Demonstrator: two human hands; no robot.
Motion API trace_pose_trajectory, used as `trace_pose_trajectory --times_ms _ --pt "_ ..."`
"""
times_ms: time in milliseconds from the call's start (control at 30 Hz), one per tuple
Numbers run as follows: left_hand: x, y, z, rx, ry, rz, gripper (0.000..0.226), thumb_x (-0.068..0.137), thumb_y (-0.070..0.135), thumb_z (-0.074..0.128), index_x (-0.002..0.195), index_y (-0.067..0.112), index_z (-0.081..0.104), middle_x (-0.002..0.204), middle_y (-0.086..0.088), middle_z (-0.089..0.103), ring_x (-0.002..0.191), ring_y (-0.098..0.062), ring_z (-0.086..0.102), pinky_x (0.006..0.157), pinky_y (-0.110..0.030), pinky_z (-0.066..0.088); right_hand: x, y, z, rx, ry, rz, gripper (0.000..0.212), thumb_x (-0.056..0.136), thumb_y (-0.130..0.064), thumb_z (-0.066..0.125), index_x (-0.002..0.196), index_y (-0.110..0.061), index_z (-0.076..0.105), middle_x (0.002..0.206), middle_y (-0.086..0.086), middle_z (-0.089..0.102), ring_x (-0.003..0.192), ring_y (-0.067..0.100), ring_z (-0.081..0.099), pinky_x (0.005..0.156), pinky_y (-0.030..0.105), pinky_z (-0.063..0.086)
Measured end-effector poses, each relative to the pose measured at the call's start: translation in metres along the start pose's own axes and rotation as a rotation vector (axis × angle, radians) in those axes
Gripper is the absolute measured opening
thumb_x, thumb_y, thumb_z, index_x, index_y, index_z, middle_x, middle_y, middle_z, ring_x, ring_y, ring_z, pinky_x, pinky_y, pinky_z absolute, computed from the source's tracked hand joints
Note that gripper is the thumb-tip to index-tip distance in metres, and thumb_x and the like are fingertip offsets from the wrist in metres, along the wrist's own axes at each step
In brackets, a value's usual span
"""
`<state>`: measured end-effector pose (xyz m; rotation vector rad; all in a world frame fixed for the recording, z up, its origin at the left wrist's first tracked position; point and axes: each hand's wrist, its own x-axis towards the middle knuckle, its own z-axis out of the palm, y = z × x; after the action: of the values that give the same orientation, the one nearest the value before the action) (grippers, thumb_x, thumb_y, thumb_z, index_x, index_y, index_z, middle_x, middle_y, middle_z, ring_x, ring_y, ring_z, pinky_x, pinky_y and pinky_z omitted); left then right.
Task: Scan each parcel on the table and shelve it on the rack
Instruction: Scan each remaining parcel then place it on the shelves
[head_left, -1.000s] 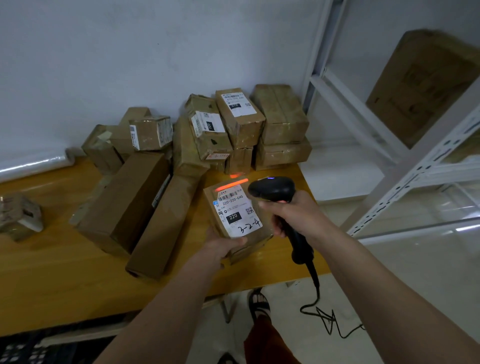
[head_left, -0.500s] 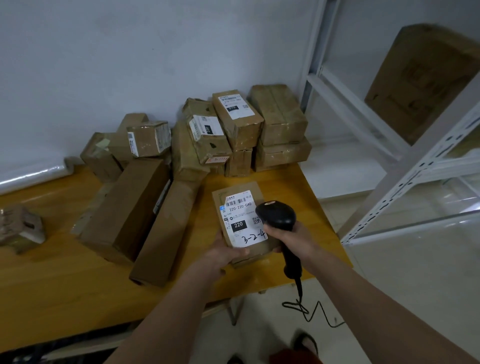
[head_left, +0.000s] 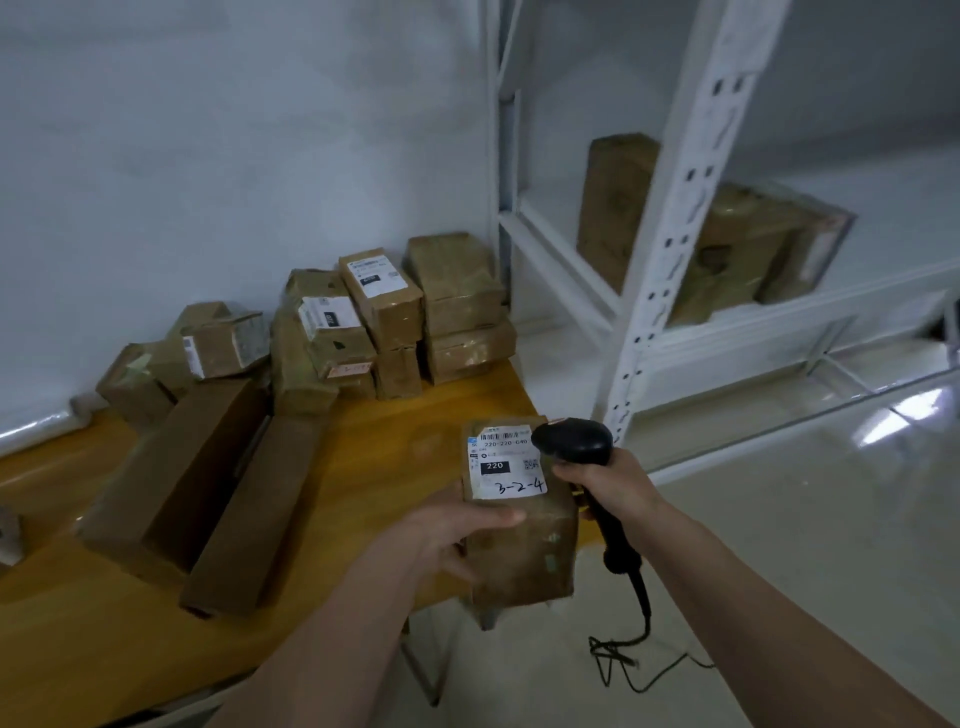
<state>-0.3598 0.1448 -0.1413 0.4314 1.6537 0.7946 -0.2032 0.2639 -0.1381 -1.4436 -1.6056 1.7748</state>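
My left hand (head_left: 451, 530) grips a brown taped parcel (head_left: 524, 551) by its left side, thumb across the top, and holds it lifted off the table's right end. Its white label reads "220" and a handwritten "3-2-4". My right hand (head_left: 610, 486) grips a black corded barcode scanner (head_left: 574, 441) right beside the parcel's top right corner. Several more brown parcels (head_left: 384, 306) are piled at the back of the wooden table (head_left: 363, 452). The white metal rack (head_left: 670, 249) stands to the right.
Two long brown boxes (head_left: 208, 493) lie on the table to the left of my hands. Three parcels (head_left: 743, 244) sit on the rack's shelf. The scanner's cable (head_left: 631, 660) hangs down to the glossy floor. A plastic film roll (head_left: 31, 426) lies against the wall.
The parcel has come up off the table and moved right, towards the rack. The scanner's red beam is gone and the scanner has lowered beside the parcel. The view has swung right.
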Motion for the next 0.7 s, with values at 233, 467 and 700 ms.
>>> trace_pose_trajectory --times_ms 233,467,700 --pt "-0.022 0.042 0.121 0.063 -0.185 0.067 0.061 0.062 0.026 0.086 0.117 0.026 0.059 0.114 -0.005 0.068 0.108 -0.027 0.062 0.086 -0.056 0.054 -0.043 0.009 -0.126 0.037 0.116 -0.020 0.007 0.081 -0.013 0.073 0.086 -0.013 0.069 0.062 -0.004 0.072 0.063 0.017 0.065 0.051 0.026 0.047" --pt "-0.030 0.081 0.217 0.072 -0.261 0.281 0.068 0.062 0.023 0.088 0.124 0.026 0.059 0.113 0.001 0.072 0.109 -0.020 0.065 0.097 -0.042 0.050 -0.070 0.010 -0.229 0.165 0.195 -0.131 0.015 0.083 -0.013 0.073 0.097 -0.013 0.068 0.084 0.003 0.073 0.067 0.015 0.066 0.046 0.021 0.046" --pt "-0.030 0.120 0.287 -0.019 -0.294 0.429 0.096 0.058 0.019 0.091 0.137 0.026 0.037 0.124 -0.001 0.065 0.115 -0.020 0.061 0.103 -0.039 0.047 -0.083 0.005 -0.305 0.323 0.322 -0.274 0.016 0.077 -0.006 0.076 0.084 -0.019 0.070 0.066 -0.007 0.073 0.058 0.007 0.069 0.047 0.021 0.050"
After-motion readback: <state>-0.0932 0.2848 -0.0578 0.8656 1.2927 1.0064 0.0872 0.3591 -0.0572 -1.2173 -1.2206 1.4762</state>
